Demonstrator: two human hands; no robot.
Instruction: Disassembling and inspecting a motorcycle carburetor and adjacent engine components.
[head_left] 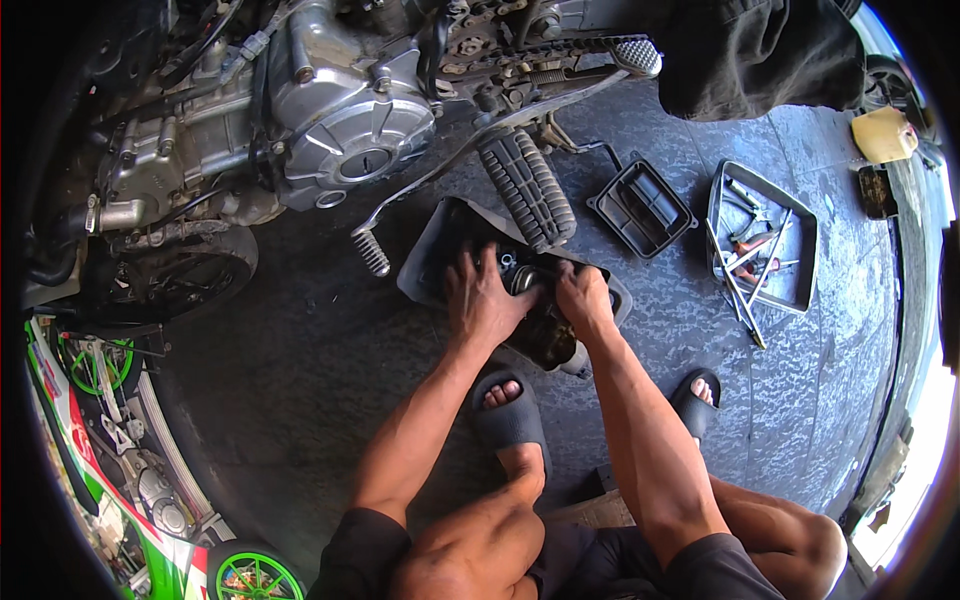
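Observation:
A dark, open tray (418,268) lies on the floor below the motorcycle's footpeg. My left hand (483,300) reaches into it, fingers spread and pointing down, beside small shiny ring-shaped parts (507,263). Between my hands sits a dark round part (522,279), partly covered by my left thumb. My right hand (585,298) is closed at the tray's right side, its fingers curled; what they grip is hidden. Under my wrists lies a brownish, oily plastic container (548,342) with a pale neck.
A motorcycle engine (350,140) overhangs the far side, its pedal lever (372,252) and rubber footpeg (528,190) jutting over the tray. Rightward lie a black compartment box (642,208) and a tool tray (812,235) with screwdrivers and pliers. A yellow jug (883,136) stands far right; a green-wheeled motorcycle (150,500) is at left.

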